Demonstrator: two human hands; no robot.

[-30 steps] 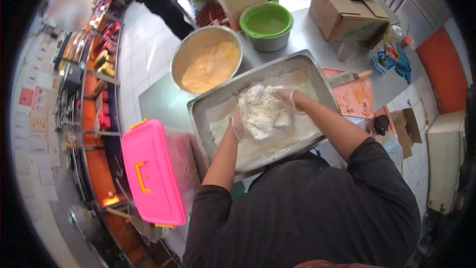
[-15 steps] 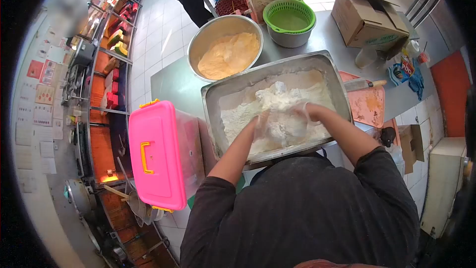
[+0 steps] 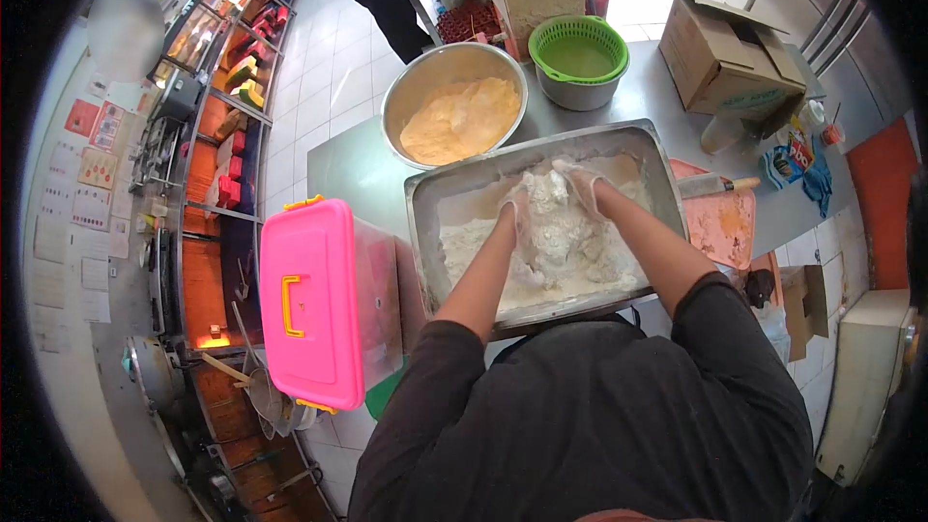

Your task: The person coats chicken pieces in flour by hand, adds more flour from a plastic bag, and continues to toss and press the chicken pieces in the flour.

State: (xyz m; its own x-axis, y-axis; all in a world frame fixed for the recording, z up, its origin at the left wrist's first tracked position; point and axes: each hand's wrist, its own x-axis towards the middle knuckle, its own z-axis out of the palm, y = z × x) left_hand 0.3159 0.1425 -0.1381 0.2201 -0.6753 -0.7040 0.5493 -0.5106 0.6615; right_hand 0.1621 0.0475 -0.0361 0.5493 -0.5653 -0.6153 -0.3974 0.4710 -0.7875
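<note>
A large metal tray (image 3: pixel 425 261) in front of me holds loose white flour (image 3: pixel 604 271) and a heap of flour-coated pieces (image 3: pixel 556 222), whose kind I cannot make out. My left hand (image 3: pixel 522 227), in a clear plastic glove, lies along the left side of the heap, fingers pointing away and partly lost in white. Against the far right side of the heap is my right hand (image 3: pixel 583 186), gloved too, its fingers stretched toward the left hand. Both palms face the coated pieces, touching them, and neither hand looks closed round one.
Behind the tray stand a metal bowl of orange-tinted mixture (image 3: pixel 464 121) and a green colander (image 3: pixel 580 48) in a pot. A knife (image 3: pixel 715 186) rests on an orange tray (image 3: pixel 730 232). A cardboard box (image 3: pixel 725 58) stands back right, a pink-lidded bin (image 3: pixel 314 304) left. Another person (image 3: pixel 372 0) stands beyond.
Both hands, blurred and low in the flour before, now sit along the heap's sides, the right one farther away from me. The heap looks gathered between them. The view has shifted slightly.
</note>
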